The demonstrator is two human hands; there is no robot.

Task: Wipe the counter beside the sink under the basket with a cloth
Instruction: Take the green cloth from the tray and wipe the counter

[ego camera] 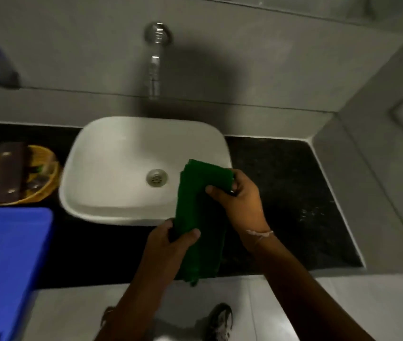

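A folded green cloth (200, 217) hangs between both hands over the front right corner of the white sink (112, 168). My right hand (239, 200) pinches its upper end. Lower down, my left hand (168, 249) grips its left edge. The yellow woven basket (50, 178) sits on the black counter (281, 193) to the left of the sink, holding a dark brown box and small items. The counter beneath the basket is hidden.
A blue plastic bin (11, 262) stands at the front left, below the basket. A chrome tap (155, 60) comes out of the grey wall above the sink. A grey wall closes off the counter on the right. My feet show on the white floor below.
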